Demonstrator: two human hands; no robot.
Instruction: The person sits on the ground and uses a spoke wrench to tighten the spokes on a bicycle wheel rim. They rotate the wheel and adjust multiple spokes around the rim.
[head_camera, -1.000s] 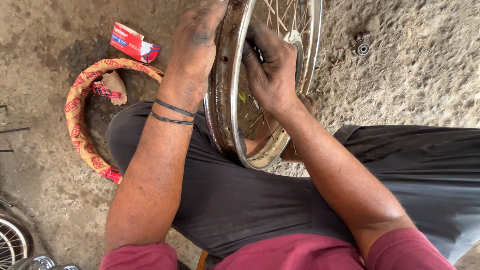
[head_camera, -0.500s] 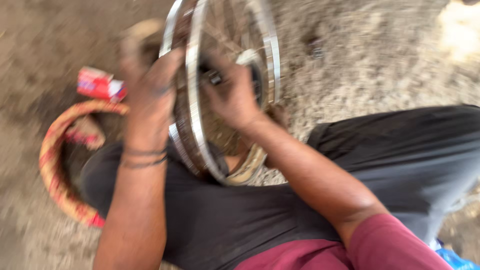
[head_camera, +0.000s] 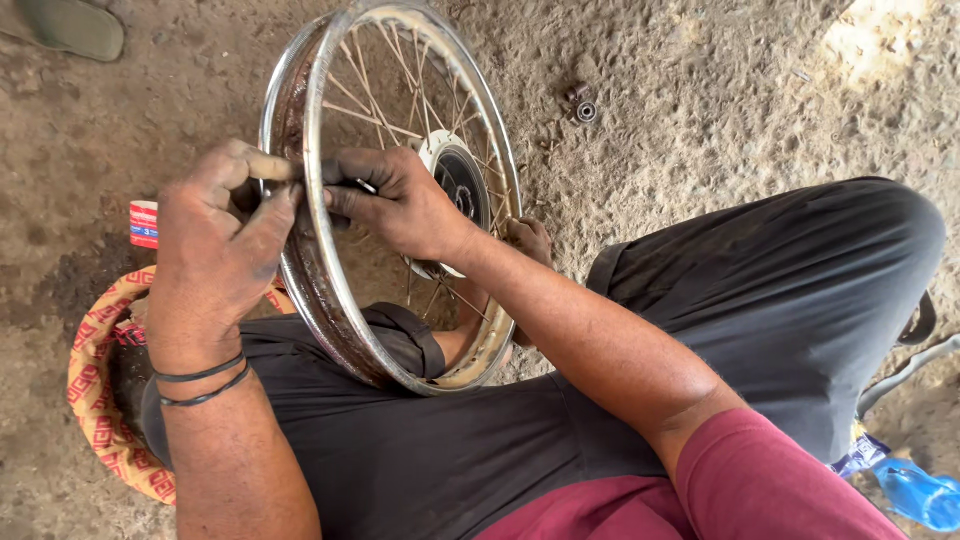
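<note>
Head view, scanning from the left edge: a yellowish band with a red pattern (head_camera: 95, 400) curves on the dirt floor (head_camera: 700, 130), partly hidden under the person's dark trouser leg, and a small red and white box (head_camera: 144, 224) lies just beyond it, half covered by the left hand. A flat greenish thing sits at the top left corner, too cut off to identify.

Next comes the left hand (head_camera: 225, 250), with two dark bands (head_camera: 205, 385) round the wrist. It wraps the near side of a spoked wheel rim (head_camera: 400, 372) from the outside; the fingers are curled in, and the thumb and forefinger are pressed together on the rim's edge. Whether something small is caught between them cannot be told.

Standing upright on its edge, the wheel rim has its lower arc resting against the person's lap. Its inner channel looks rusty brown, thin spokes run to a pale hub with a dark centre (head_camera: 455, 185), and bare toes show behind its lower right part.

From the right, the right hand (head_camera: 395, 200) reaches through to the same spot on the rim, directly facing the left hand and almost touching it. Its fingers are bunched tight, pinching a small dark object against the rim; what that object is stays unclear.

Further right, a small round metal part (head_camera: 586, 111) lies on the floor well apart from the wheel. At the lower right corner a blue plastic thing (head_camera: 915, 495) peeks in beside the knee.
</note>
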